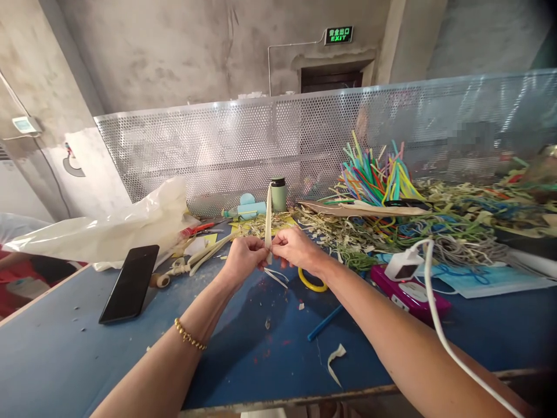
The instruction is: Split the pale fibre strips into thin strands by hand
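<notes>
A pale, flat strip (268, 217) stands upright between my hands, its upper end reaching toward the green jar. Pinched at the strip's lower end are the fingers of my left hand (243, 259). From the other side, my right hand (300, 249) grips the same spot, thumb and fingers pressed together. Thin white strands (277, 278) show just below the fingers. A yellow ring (311, 283) lies on the table beside my right wrist. Nearer the front edge are a blue stick (324, 325) and a curled pale scrap (335, 363).
On the blue table (243, 360), a black phone (130, 284) and plastic bag (117, 232) lie left. Scissors (200, 228) and a green jar (279, 194) sit behind. Coloured strips (378, 174), a purple box (404, 290) and a white cable (435, 307) occupy the right.
</notes>
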